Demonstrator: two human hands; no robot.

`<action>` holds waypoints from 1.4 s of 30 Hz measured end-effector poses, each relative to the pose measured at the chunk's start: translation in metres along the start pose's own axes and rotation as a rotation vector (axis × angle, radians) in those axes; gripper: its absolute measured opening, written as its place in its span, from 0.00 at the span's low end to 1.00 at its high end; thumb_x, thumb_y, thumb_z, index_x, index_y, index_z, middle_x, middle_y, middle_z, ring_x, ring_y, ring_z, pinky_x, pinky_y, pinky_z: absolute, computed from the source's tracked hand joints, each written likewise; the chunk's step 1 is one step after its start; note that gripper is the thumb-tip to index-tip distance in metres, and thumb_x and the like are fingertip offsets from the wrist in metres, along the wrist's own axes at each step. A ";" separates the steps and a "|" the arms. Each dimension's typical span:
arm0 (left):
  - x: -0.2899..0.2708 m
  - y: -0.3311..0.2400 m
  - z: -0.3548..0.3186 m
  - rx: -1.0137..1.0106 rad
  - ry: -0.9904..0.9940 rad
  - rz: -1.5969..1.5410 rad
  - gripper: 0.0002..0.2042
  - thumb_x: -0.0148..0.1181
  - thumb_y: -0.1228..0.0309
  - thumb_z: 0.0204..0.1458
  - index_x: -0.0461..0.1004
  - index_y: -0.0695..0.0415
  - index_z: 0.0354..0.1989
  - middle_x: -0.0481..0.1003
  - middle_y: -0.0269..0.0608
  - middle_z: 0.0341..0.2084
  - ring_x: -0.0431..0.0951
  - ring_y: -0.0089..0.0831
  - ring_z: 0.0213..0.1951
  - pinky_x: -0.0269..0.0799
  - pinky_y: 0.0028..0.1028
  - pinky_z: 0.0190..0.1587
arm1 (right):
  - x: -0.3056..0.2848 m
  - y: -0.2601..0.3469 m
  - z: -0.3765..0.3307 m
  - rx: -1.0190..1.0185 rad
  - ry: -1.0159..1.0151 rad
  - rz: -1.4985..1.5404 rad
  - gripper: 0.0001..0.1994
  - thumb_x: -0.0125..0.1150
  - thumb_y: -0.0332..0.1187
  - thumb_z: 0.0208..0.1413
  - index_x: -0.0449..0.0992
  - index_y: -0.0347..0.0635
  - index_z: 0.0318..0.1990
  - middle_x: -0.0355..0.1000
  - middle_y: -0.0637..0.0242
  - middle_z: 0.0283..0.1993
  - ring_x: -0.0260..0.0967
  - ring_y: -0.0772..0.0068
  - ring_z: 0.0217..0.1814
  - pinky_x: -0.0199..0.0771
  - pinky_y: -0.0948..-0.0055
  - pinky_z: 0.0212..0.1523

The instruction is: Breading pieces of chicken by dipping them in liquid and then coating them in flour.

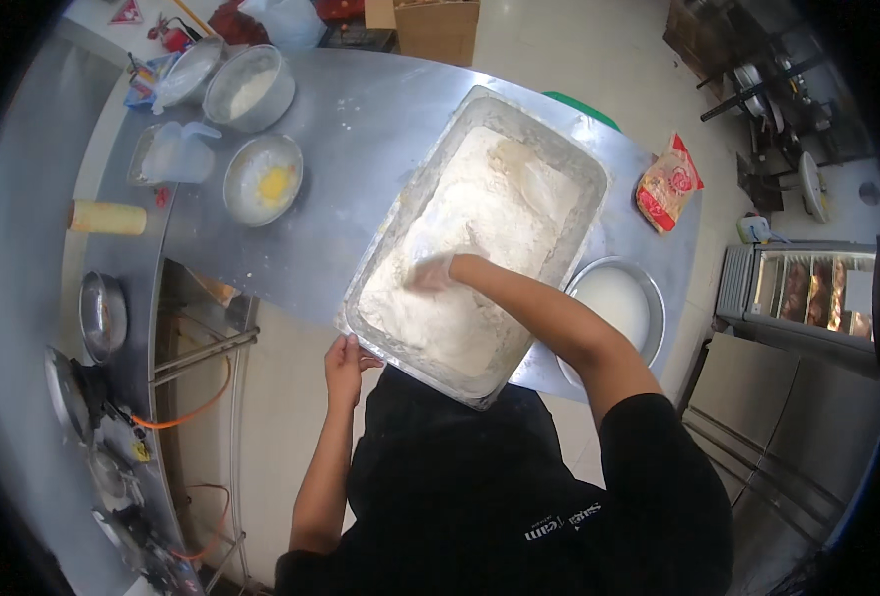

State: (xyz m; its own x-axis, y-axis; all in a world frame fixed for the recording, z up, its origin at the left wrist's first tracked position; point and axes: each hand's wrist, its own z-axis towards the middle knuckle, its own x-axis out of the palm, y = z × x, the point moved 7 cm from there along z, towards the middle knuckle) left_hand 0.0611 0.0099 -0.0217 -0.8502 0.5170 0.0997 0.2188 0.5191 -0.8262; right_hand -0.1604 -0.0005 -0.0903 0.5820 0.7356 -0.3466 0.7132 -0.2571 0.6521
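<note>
A large rectangular metal tray [586, 214] lies at an angle on the table in front of me, holding a heap of white flour [490, 199]. My left hand [344, 370] grips the tray's near left corner, fingers at the rim. Down in the flour, left of the tray's middle, is my right hand [434, 273], dusted white. Motion smears its fingers, so whether it holds anything cannot be seen. Close to my right forearm stands a round metal pan [656, 298] of milky white liquid.
A red and cream bag [669, 186] stands at the table's right. On the left are a bowl with yellow contents [263, 181], a bigger bowl of white powder [252, 91] and a clear plastic jug [182, 154]. The steel table [361, 129] ends just left of them.
</note>
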 end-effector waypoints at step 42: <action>-0.174 0.158 -0.459 0.181 -0.943 -0.430 0.23 0.53 0.78 0.36 0.73 0.65 0.47 0.77 0.42 0.34 0.76 0.28 0.35 0.71 0.26 0.40 | 0.226 0.240 0.041 -0.263 0.134 -0.862 0.22 0.40 0.46 0.60 0.72 0.39 0.49 0.67 0.45 0.53 0.62 0.47 0.58 0.60 0.58 0.59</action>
State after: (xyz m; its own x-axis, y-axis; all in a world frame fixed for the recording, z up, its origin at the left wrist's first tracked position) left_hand 0.4628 0.3143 0.0851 -0.8847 -0.4661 -0.0036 -0.1985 0.3837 -0.9019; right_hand 0.1579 0.0787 -0.0395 -0.1740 0.6773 -0.7149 0.7584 0.5552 0.3415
